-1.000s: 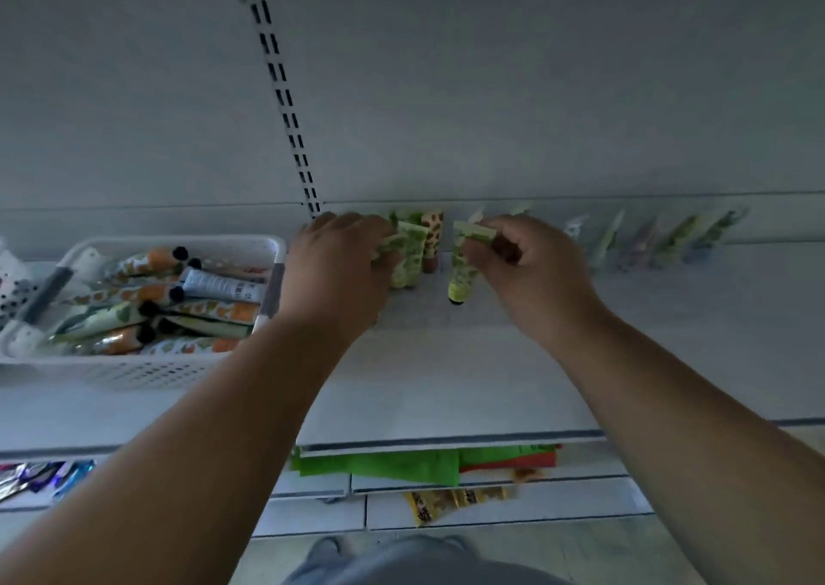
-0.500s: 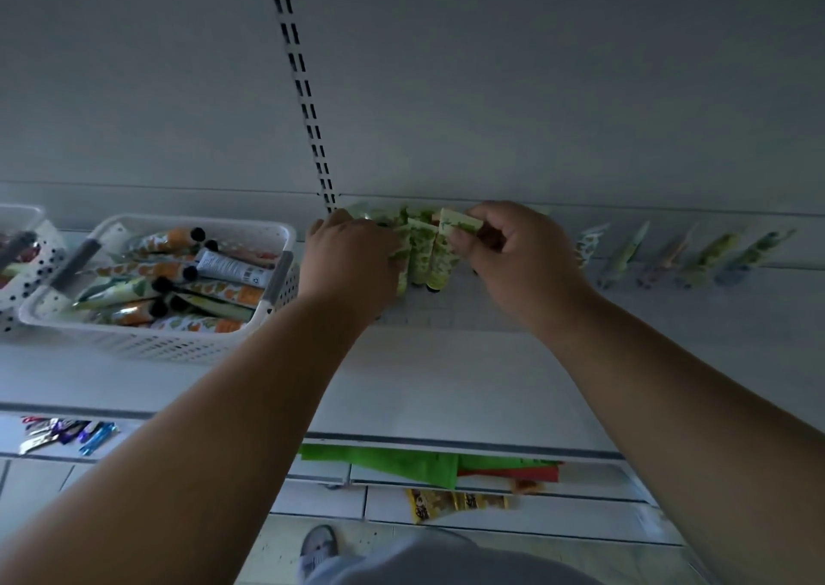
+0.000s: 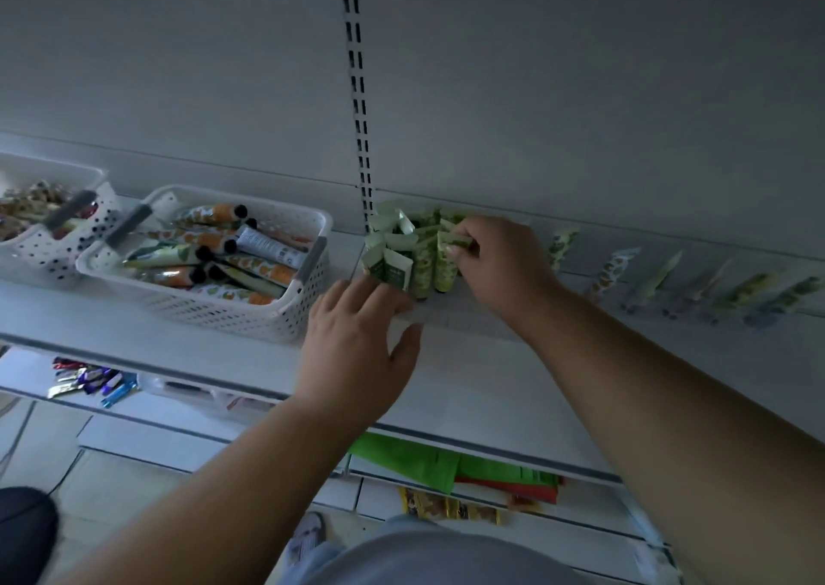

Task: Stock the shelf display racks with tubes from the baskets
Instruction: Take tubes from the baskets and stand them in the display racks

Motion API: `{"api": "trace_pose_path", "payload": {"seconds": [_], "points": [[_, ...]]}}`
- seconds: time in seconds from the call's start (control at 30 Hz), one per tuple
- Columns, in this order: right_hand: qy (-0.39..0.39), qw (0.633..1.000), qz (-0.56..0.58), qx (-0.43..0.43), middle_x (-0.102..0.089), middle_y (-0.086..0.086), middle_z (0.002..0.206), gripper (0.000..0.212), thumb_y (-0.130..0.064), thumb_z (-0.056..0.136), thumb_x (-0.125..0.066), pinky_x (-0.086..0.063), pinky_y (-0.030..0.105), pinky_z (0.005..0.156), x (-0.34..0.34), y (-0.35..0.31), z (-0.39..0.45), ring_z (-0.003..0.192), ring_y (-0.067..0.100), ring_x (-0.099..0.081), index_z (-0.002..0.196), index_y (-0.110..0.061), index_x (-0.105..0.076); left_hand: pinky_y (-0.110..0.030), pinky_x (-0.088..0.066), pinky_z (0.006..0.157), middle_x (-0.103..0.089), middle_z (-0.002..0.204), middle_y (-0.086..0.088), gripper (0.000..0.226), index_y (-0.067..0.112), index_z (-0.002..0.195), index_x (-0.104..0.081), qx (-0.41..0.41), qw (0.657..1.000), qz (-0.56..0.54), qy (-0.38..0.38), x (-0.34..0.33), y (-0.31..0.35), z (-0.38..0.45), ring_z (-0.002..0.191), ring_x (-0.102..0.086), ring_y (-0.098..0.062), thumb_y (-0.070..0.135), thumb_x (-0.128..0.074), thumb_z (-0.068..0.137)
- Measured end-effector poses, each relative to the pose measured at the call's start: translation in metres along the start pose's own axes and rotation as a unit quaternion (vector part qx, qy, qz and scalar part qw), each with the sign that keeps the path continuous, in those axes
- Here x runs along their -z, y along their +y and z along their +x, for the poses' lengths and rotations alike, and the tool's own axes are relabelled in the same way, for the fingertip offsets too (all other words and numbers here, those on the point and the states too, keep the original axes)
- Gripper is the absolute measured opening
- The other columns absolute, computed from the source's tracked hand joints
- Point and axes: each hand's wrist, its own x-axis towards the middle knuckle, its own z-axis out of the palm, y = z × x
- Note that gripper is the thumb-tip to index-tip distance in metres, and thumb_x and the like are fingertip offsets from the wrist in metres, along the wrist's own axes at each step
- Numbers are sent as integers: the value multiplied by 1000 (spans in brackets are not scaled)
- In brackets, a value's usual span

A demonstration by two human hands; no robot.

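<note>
Pinching a green tube (image 3: 447,259) at its crimped top, the right hand (image 3: 500,263) seats it among the upright cluster at the shelf's (image 3: 468,379) back; the left hand (image 3: 357,343) has let go, fingers spread, likely heading for the basket (image 3: 285,312).

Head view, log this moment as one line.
right hand pinches green tube in upright cluster | left hand open, in front | basket holds tubes

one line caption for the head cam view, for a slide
Right hand pinches a green tube among upright tubes on the shelf; left hand open beside them.
</note>
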Motion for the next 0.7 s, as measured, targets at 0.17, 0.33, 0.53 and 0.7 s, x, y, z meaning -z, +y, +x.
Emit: {"api": "trace_pose_path", "payload": {"seconds": [0.17, 0.33, 0.53, 0.7], "points": [[-41, 997, -64, -4, -64, 15, 112, 26, -25, 93, -62, -43, 29, 74, -14, -2, 2, 101, 32, -60, 114, -10, -65, -40, -47, 82, -60, 94, 3, 22, 19, 97, -65, 19, 1000, -12, -8, 4, -4, -16, 91, -56, -23, 34, -58, 83], [8, 997, -77, 29, -60, 15, 112, 28, -24, 89, -65, -47, 36, 82, -6, -14, -7, 103, 34, -57, 110, -6, -65, -38, -46, 81, -60, 93, 4, 23, 19, 96, -64, 24, 1000, -18, -1, 5, -6, -18, 90, -56, -23, 36, -56, 83], [92, 989, -20, 115, -61, 9, 98, 28, -24, 81, -72, -49, 35, 76, 22, -54, -29, 89, 29, -61, 103, -8, -66, -33, -45, 80, -59, 92, 5, 22, 20, 96, -63, 22, 999, -28, -4, 8, -8, -12, 90, -56, -21, 36, -55, 83], [91, 979, 48, 175, -60, 3, 97, 24, -22, 83, -69, -42, 23, 74, 25, -102, -36, 86, 17, -57, 104, -10, -64, -35, -46, 80, -59, 94, 7, 21, 22, 96, -62, 50, 999, -3, -1, 41, -31, -21, 92, -54, -20, 38, -57, 83]]}}
